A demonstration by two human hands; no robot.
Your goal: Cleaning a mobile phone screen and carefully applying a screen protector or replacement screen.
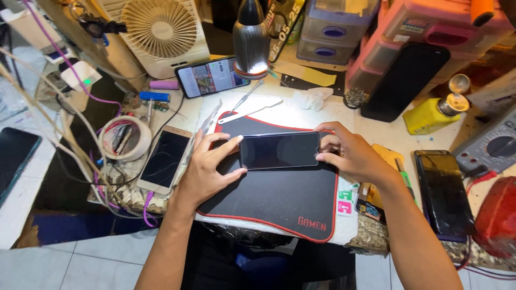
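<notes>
Cluttered worktop, black mat under both hands. On it lies the dark phone, long axis running left to right between the fingers. Left hand pinches its left end, right hand grips the right end; both equally near. Tweezers beyond the fingers.

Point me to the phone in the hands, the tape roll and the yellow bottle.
Phone [279, 151], head view: middle of its dark screen.
Tape roll [141, 129], head view: right side of the ring.
Yellow bottle [423, 117], head view: middle of its yellow body.
</notes>
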